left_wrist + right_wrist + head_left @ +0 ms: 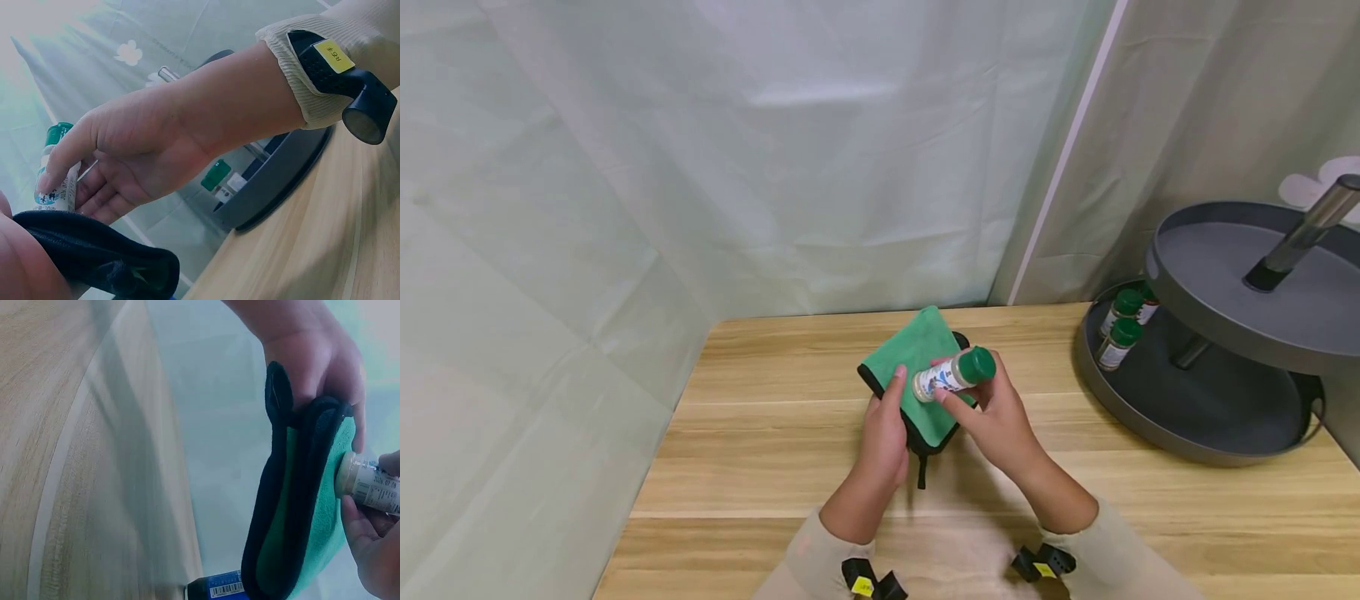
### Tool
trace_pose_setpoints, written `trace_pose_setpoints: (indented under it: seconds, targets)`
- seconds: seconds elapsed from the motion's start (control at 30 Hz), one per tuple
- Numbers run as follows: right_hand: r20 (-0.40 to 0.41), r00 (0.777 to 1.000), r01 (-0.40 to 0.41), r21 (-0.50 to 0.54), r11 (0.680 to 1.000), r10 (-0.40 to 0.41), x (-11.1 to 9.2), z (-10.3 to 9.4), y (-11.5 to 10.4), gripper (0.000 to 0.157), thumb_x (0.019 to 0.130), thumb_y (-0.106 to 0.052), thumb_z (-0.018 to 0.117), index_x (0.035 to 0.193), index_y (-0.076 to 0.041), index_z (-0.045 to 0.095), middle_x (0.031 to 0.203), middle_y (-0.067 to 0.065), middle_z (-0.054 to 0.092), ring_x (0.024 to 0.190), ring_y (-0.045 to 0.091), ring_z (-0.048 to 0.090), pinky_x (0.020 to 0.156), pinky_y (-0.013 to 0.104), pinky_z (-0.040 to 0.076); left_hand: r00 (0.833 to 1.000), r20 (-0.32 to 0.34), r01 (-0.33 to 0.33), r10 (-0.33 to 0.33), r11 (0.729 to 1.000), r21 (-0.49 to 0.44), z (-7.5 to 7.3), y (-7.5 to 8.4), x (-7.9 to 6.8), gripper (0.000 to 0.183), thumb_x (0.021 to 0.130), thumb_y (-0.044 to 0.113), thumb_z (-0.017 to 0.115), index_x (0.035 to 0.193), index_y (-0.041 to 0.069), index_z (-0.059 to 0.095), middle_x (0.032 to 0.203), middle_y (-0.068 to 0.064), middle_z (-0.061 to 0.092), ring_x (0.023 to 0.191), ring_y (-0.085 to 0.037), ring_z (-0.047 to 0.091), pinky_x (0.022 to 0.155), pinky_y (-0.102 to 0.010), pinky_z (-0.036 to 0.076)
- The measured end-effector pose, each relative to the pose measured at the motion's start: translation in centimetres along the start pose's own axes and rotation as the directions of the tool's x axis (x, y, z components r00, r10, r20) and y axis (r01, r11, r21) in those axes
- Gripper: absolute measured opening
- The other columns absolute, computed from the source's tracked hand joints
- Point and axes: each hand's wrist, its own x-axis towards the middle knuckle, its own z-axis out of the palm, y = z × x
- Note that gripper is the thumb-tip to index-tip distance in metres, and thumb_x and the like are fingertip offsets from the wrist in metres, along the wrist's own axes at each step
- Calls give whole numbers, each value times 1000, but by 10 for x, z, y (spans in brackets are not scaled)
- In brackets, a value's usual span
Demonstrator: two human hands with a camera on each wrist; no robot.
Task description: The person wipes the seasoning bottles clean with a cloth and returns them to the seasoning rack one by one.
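My left hand (883, 437) holds a folded green cloth (925, 337) with black edging and a hanging loop, thumb on its upper face. Over the cloth, my right hand (1003, 421) grips a spice bottle (942, 381) with a green cap and a white printed label. The bottle lies tilted, cap toward the right. In the right wrist view its base (347, 475) meets the green face of the cloth (334, 506). The left wrist view shows the right thumb across the label of the bottle (57, 187).
A dark grey two-tier round rack (1195, 446) stands on the wooden table (760, 467) at the right. Several green-capped bottles (1118, 343) sit in its lower tier. A blue-labelled container (222, 587) shows partly behind the cloth. Pale curtains (850, 167) hang behind the table.
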Motion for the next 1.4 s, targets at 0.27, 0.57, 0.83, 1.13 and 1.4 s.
trace_pose_setpoints:
  seconds: [0.27,0.57,0.83,1.13,1.4]
  targets:
    - [-4,997,83,-87,993,-83,2,-4,3,45,92,-3,72,129,-5,47,122,8,67,110,12,64,94,24,53,1000,-7,-16,16,1000,6,-1,2,-1,58,105,52,46,149,14,42,149,-5,52,137,-16,49,118,-37,39]
    - [-49,994,91,-150,985,-99,4,-8,2,46,93,-8,72,134,-9,50,128,5,67,119,11,61,102,21,48,1000,-24,-16,16,1000,5,0,6,-4,60,104,53,48,149,14,42,148,-5,54,137,-17,50,117,-39,41]
    - [-99,986,121,-96,988,-131,5,-9,-3,48,92,-1,72,134,-8,50,134,7,64,126,11,58,105,20,47,999,-38,-23,24,999,28,2,6,-5,59,104,53,48,146,12,46,145,-6,57,135,-17,52,117,-39,41]
    - [-152,974,173,19,985,-168,5,-5,1,52,89,8,71,134,3,45,131,21,63,126,17,60,105,22,49,999,-25,-44,45,998,48,5,5,-8,56,105,49,47,145,9,48,144,-8,59,132,-16,55,115,-37,44]
    - [-68,979,193,35,981,-190,1,-3,-1,49,88,9,70,130,0,48,128,20,65,123,18,62,102,25,52,999,1,-46,46,999,24,6,2,-9,54,107,45,46,146,9,46,146,-8,56,132,-15,54,115,-36,43]
